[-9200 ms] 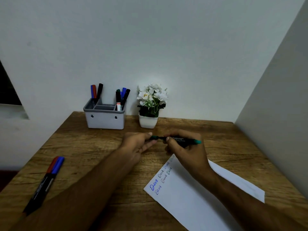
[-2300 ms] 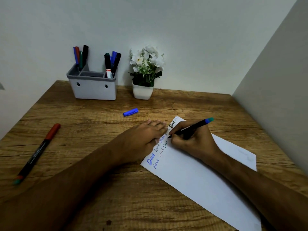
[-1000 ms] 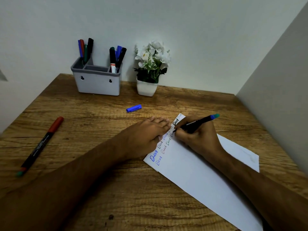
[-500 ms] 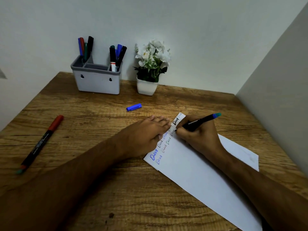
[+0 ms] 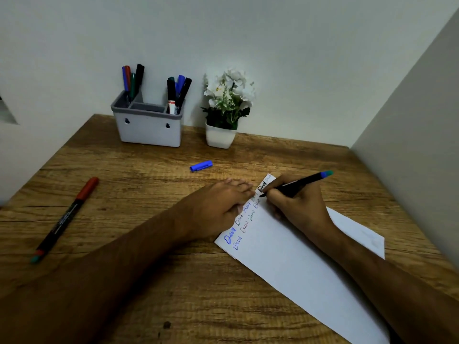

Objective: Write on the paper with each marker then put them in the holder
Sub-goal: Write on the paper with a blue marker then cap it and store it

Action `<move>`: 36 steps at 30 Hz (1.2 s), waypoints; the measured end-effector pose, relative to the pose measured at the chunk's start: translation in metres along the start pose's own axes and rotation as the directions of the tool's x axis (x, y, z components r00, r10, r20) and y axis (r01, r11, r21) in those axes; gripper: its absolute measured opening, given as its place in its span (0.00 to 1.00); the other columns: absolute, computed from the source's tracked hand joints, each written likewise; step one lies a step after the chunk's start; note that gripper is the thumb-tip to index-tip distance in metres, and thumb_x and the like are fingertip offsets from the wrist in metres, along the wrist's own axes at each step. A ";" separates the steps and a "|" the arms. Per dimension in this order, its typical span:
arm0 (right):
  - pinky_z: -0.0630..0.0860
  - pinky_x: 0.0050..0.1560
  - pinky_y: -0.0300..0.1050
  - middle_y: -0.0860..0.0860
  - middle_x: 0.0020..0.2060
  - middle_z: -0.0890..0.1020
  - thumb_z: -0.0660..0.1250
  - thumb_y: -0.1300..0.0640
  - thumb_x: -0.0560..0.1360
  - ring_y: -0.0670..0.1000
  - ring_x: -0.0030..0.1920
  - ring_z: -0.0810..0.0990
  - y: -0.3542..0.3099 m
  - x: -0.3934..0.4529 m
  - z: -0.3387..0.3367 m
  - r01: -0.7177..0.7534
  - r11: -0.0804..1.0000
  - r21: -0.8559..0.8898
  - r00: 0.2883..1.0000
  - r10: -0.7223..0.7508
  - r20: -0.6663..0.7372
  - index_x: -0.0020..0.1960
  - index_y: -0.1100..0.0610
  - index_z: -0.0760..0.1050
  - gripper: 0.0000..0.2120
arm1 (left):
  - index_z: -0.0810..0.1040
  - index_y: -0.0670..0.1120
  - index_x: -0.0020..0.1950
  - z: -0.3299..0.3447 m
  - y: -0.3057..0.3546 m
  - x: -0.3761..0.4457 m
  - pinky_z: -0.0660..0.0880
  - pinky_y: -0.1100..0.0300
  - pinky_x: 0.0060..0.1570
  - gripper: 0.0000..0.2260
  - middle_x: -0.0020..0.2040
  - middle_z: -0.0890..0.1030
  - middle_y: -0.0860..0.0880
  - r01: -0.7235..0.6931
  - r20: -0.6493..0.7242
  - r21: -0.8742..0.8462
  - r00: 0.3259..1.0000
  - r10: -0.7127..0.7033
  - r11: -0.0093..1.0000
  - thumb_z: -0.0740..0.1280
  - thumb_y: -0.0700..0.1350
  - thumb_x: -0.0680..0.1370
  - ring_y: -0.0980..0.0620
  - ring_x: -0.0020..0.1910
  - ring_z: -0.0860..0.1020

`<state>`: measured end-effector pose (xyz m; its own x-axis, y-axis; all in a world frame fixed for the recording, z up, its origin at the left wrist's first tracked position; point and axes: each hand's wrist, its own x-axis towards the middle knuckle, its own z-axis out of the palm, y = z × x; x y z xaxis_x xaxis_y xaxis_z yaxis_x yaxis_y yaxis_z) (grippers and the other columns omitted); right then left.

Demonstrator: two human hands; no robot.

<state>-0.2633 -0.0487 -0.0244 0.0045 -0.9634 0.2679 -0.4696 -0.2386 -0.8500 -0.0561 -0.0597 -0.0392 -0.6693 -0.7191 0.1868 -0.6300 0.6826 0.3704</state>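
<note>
On the wooden desk (image 5: 149,281), right hand (image 5: 298,207) is curled tight around a black marker (image 5: 295,186), tip down on the far end of the white paper (image 5: 298,264), the blue-green butt end pointing up and to the right. Left hand (image 5: 218,207) lies flat, fingers straight and together, pressing the sheet's left edge just beside the writing. One sheet, lying at a slant across the desk. Two rows of short handwritten words run along its near edge in blue and paler inks, with one bold black word by the marker tip; they look like "Deva", though I can't be sure. One blue cap (image 5: 201,166) lies loose beyond the hands. One red-capped marker (image 5: 64,219) lies well off to the left, its barrel print too small to read. At the back stands one grey holder (image 5: 149,130): four markers in its left compartment, roughly four in the right, hard to count. One white potted plant (image 5: 226,112) just beside it.
</note>
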 end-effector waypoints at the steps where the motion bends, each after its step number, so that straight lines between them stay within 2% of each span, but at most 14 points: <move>1: 0.73 0.29 0.45 0.56 0.24 0.80 0.67 0.70 0.73 0.52 0.23 0.77 -0.001 0.001 0.000 -0.018 1.000 0.014 1.000 0.018 0.000 0.39 0.62 0.82 0.08 | 0.63 0.47 0.78 0.000 0.000 0.000 0.51 0.58 0.78 0.22 0.79 0.61 0.51 -0.005 -0.005 -0.004 1.000 0.005 1.000 0.57 0.42 0.83 0.56 0.78 0.56; 5: 0.73 0.29 0.44 0.63 0.26 0.80 0.66 0.70 0.73 0.55 0.24 0.76 -0.005 0.004 0.000 -0.093 0.990 0.105 0.995 0.091 0.026 0.40 0.68 0.82 0.07 | 0.65 0.48 0.77 -0.001 0.000 -0.001 0.54 0.59 0.77 0.22 0.77 0.65 0.52 -0.039 -0.050 -0.041 0.998 0.037 0.998 0.59 0.42 0.82 0.57 0.77 0.59; 8: 0.73 0.28 0.45 0.61 0.26 0.79 0.66 0.71 0.74 0.56 0.24 0.75 -0.008 0.004 0.000 -0.132 0.979 0.156 0.991 0.126 0.048 0.41 0.70 0.80 0.05 | 0.70 0.46 0.75 -0.006 0.003 0.000 0.52 0.77 0.69 0.21 0.73 0.67 0.56 -0.076 -0.096 -0.101 0.993 0.066 0.992 0.62 0.40 0.81 0.67 0.71 0.60; 10: 0.74 0.27 0.44 0.59 0.26 0.79 0.66 0.71 0.74 0.56 0.24 0.75 -0.011 0.005 -0.002 -0.155 0.972 0.176 0.987 0.147 0.057 0.41 0.70 0.80 0.06 | 0.72 0.47 0.73 -0.010 0.006 0.000 0.54 0.81 0.64 0.21 0.69 0.67 0.61 -0.110 -0.120 -0.157 0.989 0.092 0.981 0.63 0.39 0.80 0.70 0.69 0.60; 13: 0.75 0.25 0.41 0.58 0.28 0.81 0.66 0.71 0.74 0.53 0.23 0.77 -0.015 0.007 -0.004 -0.143 0.973 0.183 0.989 0.135 0.053 0.40 0.69 0.81 0.06 | 0.72 0.51 0.73 -0.012 0.005 0.001 0.69 0.68 0.64 0.21 0.71 0.74 0.58 -0.110 -0.110 -0.153 0.990 0.093 0.982 0.63 0.40 0.80 0.61 0.67 0.72; 15: 0.75 0.25 0.42 0.58 0.29 0.81 0.67 0.71 0.74 0.51 0.24 0.77 -0.019 0.009 -0.007 -0.112 0.976 0.184 0.993 0.106 0.043 0.41 0.70 0.81 0.06 | 0.74 0.49 0.72 -0.015 0.002 0.003 0.73 0.63 0.60 0.20 0.68 0.78 0.54 -0.034 -0.143 -0.098 0.990 0.020 0.995 0.64 0.41 0.79 0.59 0.64 0.75; 16: 0.76 0.25 0.42 0.58 0.30 0.81 0.67 0.71 0.74 0.51 0.25 0.77 -0.020 0.011 -0.008 -0.100 0.977 0.186 0.995 0.094 0.040 0.41 0.70 0.82 0.06 | 0.74 0.49 0.71 -0.018 -0.001 0.004 0.74 0.62 0.58 0.20 0.66 0.79 0.53 0.014 -0.184 -0.058 0.983 -0.025 0.998 0.65 0.43 0.79 0.60 0.61 0.76; 18: 0.76 0.26 0.44 0.59 0.30 0.82 0.67 0.71 0.75 0.53 0.27 0.78 -0.024 0.013 -0.010 -0.083 0.977 0.197 0.996 0.075 0.045 0.41 0.70 0.82 0.06 | 0.78 0.49 0.67 -0.027 -0.004 0.005 0.74 0.66 0.48 0.18 0.59 0.83 0.53 0.070 -0.298 0.002 0.952 -0.067 0.998 0.67 0.45 0.77 0.65 0.47 0.75; 20: 0.77 0.27 0.44 0.59 0.30 0.82 0.67 0.71 0.75 0.52 0.27 0.78 -0.026 0.017 -0.009 -0.076 0.975 0.208 0.996 0.067 0.050 0.41 0.70 0.82 0.07 | 0.81 0.47 0.63 -0.039 -0.006 0.006 0.76 0.66 0.47 0.15 0.55 0.84 0.53 0.099 -0.373 0.038 0.925 -0.078 0.994 0.68 0.42 0.77 0.65 0.40 0.73; 23: 0.78 0.27 0.45 0.57 0.29 0.82 0.68 0.70 0.76 0.51 0.27 0.78 -0.028 0.023 -0.005 -0.067 0.974 0.216 0.997 0.058 0.051 0.41 0.67 0.83 0.07 | 0.81 0.48 0.62 -0.049 -0.013 0.008 0.79 0.58 0.53 0.14 0.55 0.84 0.52 0.200 -0.406 0.090 0.902 -0.147 0.976 0.68 0.44 0.77 0.57 0.49 0.81; 26: 0.78 0.29 0.48 0.62 0.31 0.83 0.68 0.70 0.76 0.55 0.28 0.79 -0.030 0.030 0.000 -0.045 0.976 0.215 0.998 0.036 0.046 0.42 0.67 0.83 0.06 | 0.83 0.49 0.52 -0.051 -0.026 0.009 0.81 0.53 0.46 0.08 0.46 0.84 0.52 0.315 -0.418 0.107 0.875 -0.245 0.943 0.66 0.45 0.76 0.56 0.44 0.81; 30: 0.79 0.31 0.50 0.64 0.35 0.84 0.69 0.70 0.76 0.57 0.29 0.80 -0.034 0.036 0.008 -0.028 0.967 0.253 0.999 0.015 0.051 0.45 0.66 0.83 0.04 | 0.82 0.50 0.52 -0.049 -0.035 0.014 0.79 0.54 0.45 0.07 0.47 0.82 0.53 0.431 -0.389 0.115 0.849 -0.358 0.895 0.68 0.49 0.76 0.55 0.45 0.79; 34: 0.79 0.32 0.46 0.61 0.35 0.85 0.72 0.69 0.74 0.53 0.29 0.81 -0.032 0.041 0.015 0.007 0.965 0.261 0.999 -0.020 0.045 0.45 0.62 0.84 0.05 | 0.80 0.49 0.48 -0.043 -0.037 0.020 0.74 0.58 0.41 0.03 0.45 0.79 0.52 0.504 -0.321 0.126 0.836 -0.445 0.855 0.69 0.47 0.77 0.53 0.45 0.78; 36: 0.78 0.31 0.44 0.56 0.33 0.86 0.73 0.68 0.74 0.50 0.29 0.81 -0.031 0.042 0.017 0.032 0.969 0.247 0.998 -0.044 0.045 0.44 0.60 0.85 0.05 | 0.81 0.50 0.46 -0.042 -0.037 0.021 0.73 0.58 0.39 0.02 0.42 0.80 0.51 0.514 -0.329 0.125 0.828 -0.453 0.849 0.68 0.46 0.77 0.52 0.44 0.79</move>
<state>-0.2336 -0.0840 0.0055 0.0653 -0.9564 0.2847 -0.2367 -0.2920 -0.9267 -0.0301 -0.1053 -0.0110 -0.1392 -0.9480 0.2863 -0.9277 0.2260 0.2971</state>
